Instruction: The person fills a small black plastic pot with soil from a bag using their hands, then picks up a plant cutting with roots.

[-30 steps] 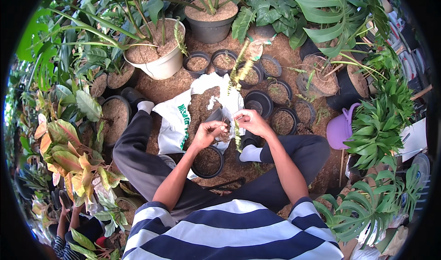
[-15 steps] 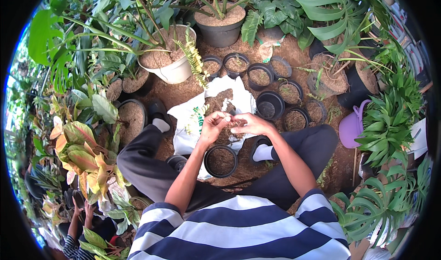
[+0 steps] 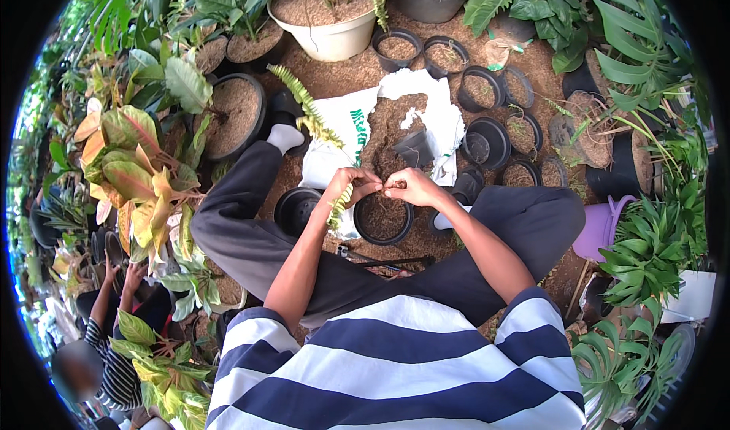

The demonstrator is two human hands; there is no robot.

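- Now both hands are meeting over the small black pot [image 3: 382, 218], which has slid in closer beneath them than a moment ago.
- Left hand [image 3: 348, 185] is pinching the fern cutting [image 3: 338, 206].
- Right hand [image 3: 408, 187] is closing fingertips beside it, over the white soil bag [image 3: 346, 130].

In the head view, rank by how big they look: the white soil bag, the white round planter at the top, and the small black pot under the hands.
1. White soil bag, the largest
2. White round planter, somewhat smaller, though cut off at the top edge
3. Small black pot, clearly the smallest
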